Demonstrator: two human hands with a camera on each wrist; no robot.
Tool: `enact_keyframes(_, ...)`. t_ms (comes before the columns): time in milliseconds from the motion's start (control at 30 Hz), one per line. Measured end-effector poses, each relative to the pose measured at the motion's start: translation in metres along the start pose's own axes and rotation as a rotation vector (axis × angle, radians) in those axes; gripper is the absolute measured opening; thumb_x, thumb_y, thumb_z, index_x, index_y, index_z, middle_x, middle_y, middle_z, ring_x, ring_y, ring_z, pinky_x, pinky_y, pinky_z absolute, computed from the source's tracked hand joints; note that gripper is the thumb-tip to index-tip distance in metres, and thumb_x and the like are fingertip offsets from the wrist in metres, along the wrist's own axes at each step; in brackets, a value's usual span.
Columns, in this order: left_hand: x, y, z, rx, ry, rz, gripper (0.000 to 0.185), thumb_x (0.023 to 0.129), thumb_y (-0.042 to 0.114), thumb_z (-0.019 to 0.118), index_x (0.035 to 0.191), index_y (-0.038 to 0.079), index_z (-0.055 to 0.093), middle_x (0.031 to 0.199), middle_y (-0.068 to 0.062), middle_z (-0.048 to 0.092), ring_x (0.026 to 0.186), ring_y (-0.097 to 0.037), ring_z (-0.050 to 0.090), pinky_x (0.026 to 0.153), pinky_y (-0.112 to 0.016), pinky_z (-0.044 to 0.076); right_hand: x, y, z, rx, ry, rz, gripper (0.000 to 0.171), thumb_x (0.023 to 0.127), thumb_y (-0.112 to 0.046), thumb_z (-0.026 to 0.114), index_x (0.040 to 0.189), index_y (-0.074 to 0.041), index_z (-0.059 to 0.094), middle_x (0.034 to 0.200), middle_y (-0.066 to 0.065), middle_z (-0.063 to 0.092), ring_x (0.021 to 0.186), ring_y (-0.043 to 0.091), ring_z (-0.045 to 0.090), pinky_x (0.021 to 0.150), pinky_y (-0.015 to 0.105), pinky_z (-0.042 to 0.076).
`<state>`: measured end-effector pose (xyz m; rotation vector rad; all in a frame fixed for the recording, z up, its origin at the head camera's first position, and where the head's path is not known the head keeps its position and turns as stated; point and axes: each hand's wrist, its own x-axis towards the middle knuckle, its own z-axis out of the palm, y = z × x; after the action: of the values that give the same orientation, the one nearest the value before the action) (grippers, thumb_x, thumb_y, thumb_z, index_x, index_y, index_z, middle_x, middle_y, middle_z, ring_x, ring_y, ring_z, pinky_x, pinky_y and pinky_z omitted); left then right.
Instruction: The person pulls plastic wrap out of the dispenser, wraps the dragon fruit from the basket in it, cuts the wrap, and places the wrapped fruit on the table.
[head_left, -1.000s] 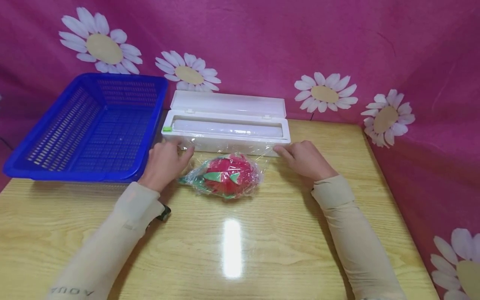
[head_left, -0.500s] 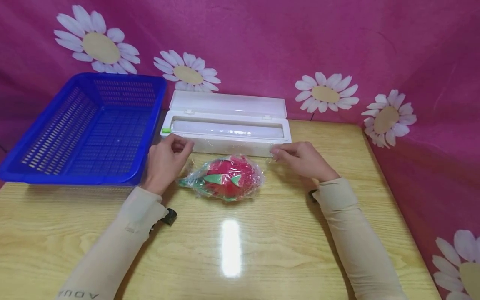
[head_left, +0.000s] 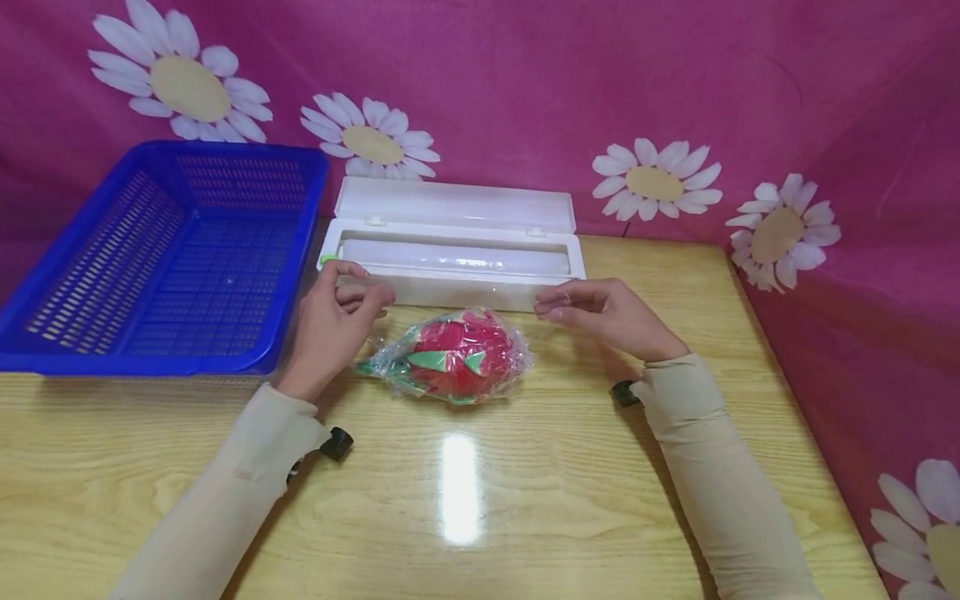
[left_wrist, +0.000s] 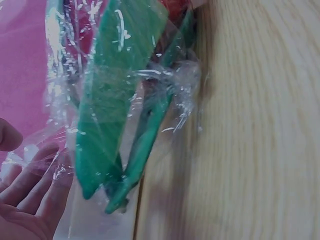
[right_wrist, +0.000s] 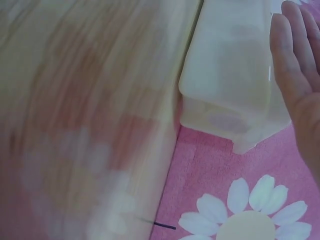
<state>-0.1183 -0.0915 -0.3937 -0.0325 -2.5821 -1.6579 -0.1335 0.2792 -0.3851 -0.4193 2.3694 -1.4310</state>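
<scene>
A dragon fruit (head_left: 457, 358), red with green leaf tips, lies on the table wrapped in clear cling film. Its green stem end points left; the left wrist view shows these leaves (left_wrist: 115, 100) close up under crinkled film. My left hand (head_left: 330, 329) is just beyond that end, thumb apart from its relaxed fingers (left_wrist: 40, 192), and a loose film edge touches them. My right hand (head_left: 611, 317) is up and to the right of the fruit, fingers extended, near the front of a white cling film dispenser (head_left: 457, 292). Whether film clings to the right fingertips is unclear.
The dispenser's lid (head_left: 453, 204) stands open, with a film roll (head_left: 457, 257) inside and a green slider (head_left: 327, 259) at its left end. A blue plastic basket (head_left: 150, 362) stands at the left on the wooden table (head_left: 555, 500). A pink flowered cloth (head_left: 510, 92) hangs behind.
A second ago film stretched between both hands behind the fruit; now it lies against the fruit. The left fingers have lifted and spread, and the right fingers have opened from the thumb.
</scene>
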Motion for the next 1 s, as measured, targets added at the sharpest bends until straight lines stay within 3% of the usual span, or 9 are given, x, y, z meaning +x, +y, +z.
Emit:
enact_keyframes(167, -0.004, 0.002, -0.005, 0.024, -0.003, 0.028, 0.03, 0.099, 0.029, 0.067, 0.12, 0.007, 0.062, 0.104, -0.013, 0.081, 0.082, -0.002, 0.076, 0.073, -0.011, 0.055, -0.001, -0.004, 0.002, 0.066, -0.004, -0.007, 0.04, 0.103, -0.033, 0.065, 0.135, -0.01, 0.068, 0.13, 0.006, 0.075, 0.121, 0.03, 0.071, 0.101, 0.024, 0.057)
enact_keyframes(300, -0.005, 0.0, -0.007, 0.046, 0.004, 0.061, 0.029, 0.102, 0.03, 0.064, 0.116, 0.005, 0.07, 0.104, -0.014, 0.081, 0.085, -0.005, 0.077, 0.072, -0.009, 0.055, 0.0, -0.008, 0.006, 0.057, 0.03, -0.017, 0.038, 0.105, -0.032, 0.06, 0.132, -0.007, 0.069, 0.129, 0.009, 0.075, 0.118, 0.035, 0.071, 0.098, 0.029, 0.06)
enact_keyframes(433, -0.007, -0.002, -0.009, 0.017, 0.003, 0.084, 0.03, 0.103, 0.03, 0.063, 0.111, 0.003, 0.074, 0.103, -0.016, 0.081, 0.081, -0.006, 0.078, 0.068, -0.015, 0.06, 0.0, -0.013, 0.01, 0.027, 0.056, -0.049, 0.036, 0.108, -0.029, 0.056, 0.129, -0.005, 0.071, 0.127, 0.015, 0.074, 0.113, 0.036, 0.073, 0.093, 0.032, 0.062)
enact_keyframes(600, -0.008, -0.004, -0.011, -0.017, 0.023, 0.135, 0.026, 0.102, 0.025, 0.065, 0.106, 0.001, 0.075, 0.099, -0.02, 0.08, 0.075, 0.0, 0.075, 0.065, -0.02, 0.061, -0.001, -0.02, 0.015, -0.009, 0.09, -0.074, 0.036, 0.108, -0.028, 0.055, 0.128, -0.003, 0.071, 0.127, 0.018, 0.073, 0.112, 0.028, 0.073, 0.089, 0.03, 0.063)
enact_keyframes(800, -0.01, -0.006, -0.011, 0.003, 0.067, 0.191, 0.021, 0.102, 0.02, 0.065, 0.101, 0.001, 0.074, 0.095, -0.017, 0.08, 0.076, 0.002, 0.073, 0.069, -0.01, 0.056, -0.005, -0.027, 0.019, -0.049, 0.184, -0.103, 0.032, 0.107, -0.026, 0.057, 0.124, -0.004, 0.074, 0.124, 0.018, 0.072, 0.096, 0.015, 0.072, 0.086, 0.028, 0.061)
enact_keyframes(900, -0.012, -0.006, -0.012, 0.014, 0.077, 0.208, 0.019, 0.101, 0.018, 0.065, 0.1, 0.001, 0.074, 0.095, -0.016, 0.08, 0.077, 0.004, 0.07, 0.071, -0.008, 0.055, -0.007, -0.028, 0.021, -0.062, 0.236, -0.122, 0.027, 0.105, -0.024, 0.061, 0.12, -0.007, 0.076, 0.115, 0.017, 0.071, 0.088, 0.016, 0.069, 0.083, 0.026, 0.06)
enact_keyframes(1000, -0.014, -0.005, -0.012, 0.017, 0.083, 0.205, 0.016, 0.1, 0.015, 0.066, 0.1, 0.001, 0.075, 0.097, -0.016, 0.08, 0.078, 0.01, 0.067, 0.074, -0.006, 0.054, -0.009, -0.031, 0.022, -0.058, 0.257, -0.139, 0.023, 0.104, -0.021, 0.064, 0.116, -0.009, 0.078, 0.11, 0.014, 0.071, 0.09, 0.016, 0.067, 0.083, 0.024, 0.06)
